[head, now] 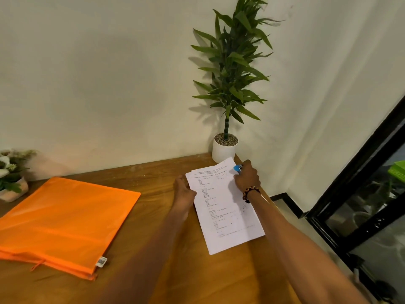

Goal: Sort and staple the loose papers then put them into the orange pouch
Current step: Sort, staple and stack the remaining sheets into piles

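Observation:
A stack of printed white papers (223,207) lies on the wooden table (153,238), near its right edge. My left hand (183,190) rests on the stack's left edge and pins it down. My right hand (246,176), with a beaded bracelet on the wrist, grips a blue stapler (237,168) at the stack's top right corner. The orange pouch (63,220) lies flat on the left side of the table, zip edge toward me, apart from both hands.
A tall green plant in a white pot (224,150) stands at the table's back right corner, just behind the papers. A small flower pot (12,181) sits at the far left. A black-framed glass panel (361,194) stands to the right of the table.

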